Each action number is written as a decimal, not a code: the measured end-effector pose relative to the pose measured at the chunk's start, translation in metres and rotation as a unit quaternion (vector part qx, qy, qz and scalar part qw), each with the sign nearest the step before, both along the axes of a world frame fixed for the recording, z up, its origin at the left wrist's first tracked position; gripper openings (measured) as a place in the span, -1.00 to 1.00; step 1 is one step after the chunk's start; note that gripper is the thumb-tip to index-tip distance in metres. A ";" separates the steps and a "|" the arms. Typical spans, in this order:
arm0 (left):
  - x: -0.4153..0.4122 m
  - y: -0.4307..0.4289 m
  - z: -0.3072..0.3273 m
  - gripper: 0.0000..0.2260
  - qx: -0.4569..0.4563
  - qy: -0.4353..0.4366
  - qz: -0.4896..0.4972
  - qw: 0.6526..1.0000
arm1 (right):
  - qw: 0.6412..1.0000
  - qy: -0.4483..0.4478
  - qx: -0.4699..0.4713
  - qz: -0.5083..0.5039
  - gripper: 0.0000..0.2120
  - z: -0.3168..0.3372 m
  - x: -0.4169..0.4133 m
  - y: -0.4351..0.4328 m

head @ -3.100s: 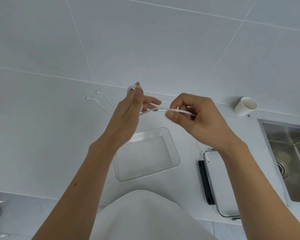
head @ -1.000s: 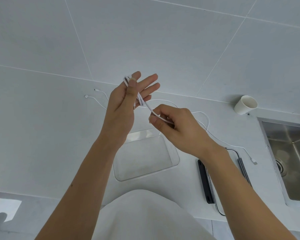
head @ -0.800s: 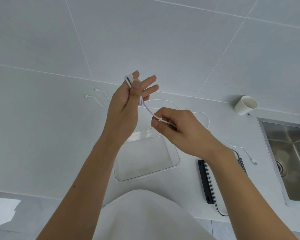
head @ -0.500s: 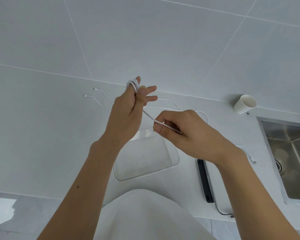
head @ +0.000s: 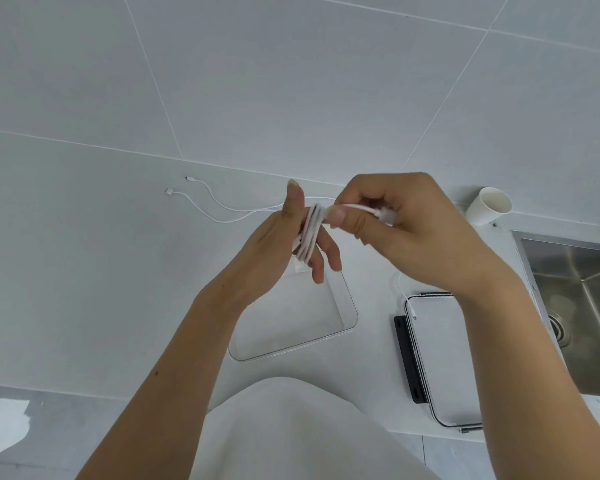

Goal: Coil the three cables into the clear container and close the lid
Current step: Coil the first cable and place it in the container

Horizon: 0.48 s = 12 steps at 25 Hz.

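Observation:
A white cable is wound in several turns around the fingers of my left hand, held above the counter. My right hand pinches the free end of that cable, its plug showing between thumb and fingers. Below the hands the clear container sits open on the white counter, with nothing in it. Its lid, clear with black clips, lies to the right. Two other white cables trail across the counter behind my hands; one cable end rests on the lid.
A white paper cup stands at the back right beside a steel sink. A tiled wall rises behind the counter. My pale clothing fills the bottom middle.
My right hand has risen to the level of my left fingers, taking up nearly all the slack. The cable's plug end has left the counter and now sits in my right hand.

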<state>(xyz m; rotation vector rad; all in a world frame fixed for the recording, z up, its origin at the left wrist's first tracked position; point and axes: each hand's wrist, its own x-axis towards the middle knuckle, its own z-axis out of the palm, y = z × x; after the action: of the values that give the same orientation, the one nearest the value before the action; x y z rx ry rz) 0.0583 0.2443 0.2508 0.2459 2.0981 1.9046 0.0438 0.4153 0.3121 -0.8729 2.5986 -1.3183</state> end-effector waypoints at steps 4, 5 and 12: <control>0.000 0.002 0.003 -0.21 0.088 -0.033 -0.088 0.992 | 0.996 -0.011 -0.087 -0.024 -0.84 -0.002 -0.013 0.000; 0.000 0.001 0.004 -0.23 0.106 -0.028 -0.106 0.988 | 0.995 -0.004 -0.098 -0.035 -0.86 -0.003 -0.015 0.000; 0.007 -0.004 0.007 -0.51 0.171 0.026 -0.133 0.976 | 0.975 -0.111 -0.191 -0.036 -0.83 -0.017 -0.014 -0.005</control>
<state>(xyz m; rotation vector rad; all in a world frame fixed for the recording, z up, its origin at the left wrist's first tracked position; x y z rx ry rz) 0.0654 0.2400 0.2576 0.6246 1.6530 2.0963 0.0297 0.4107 0.2949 -0.6302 2.2636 -1.8567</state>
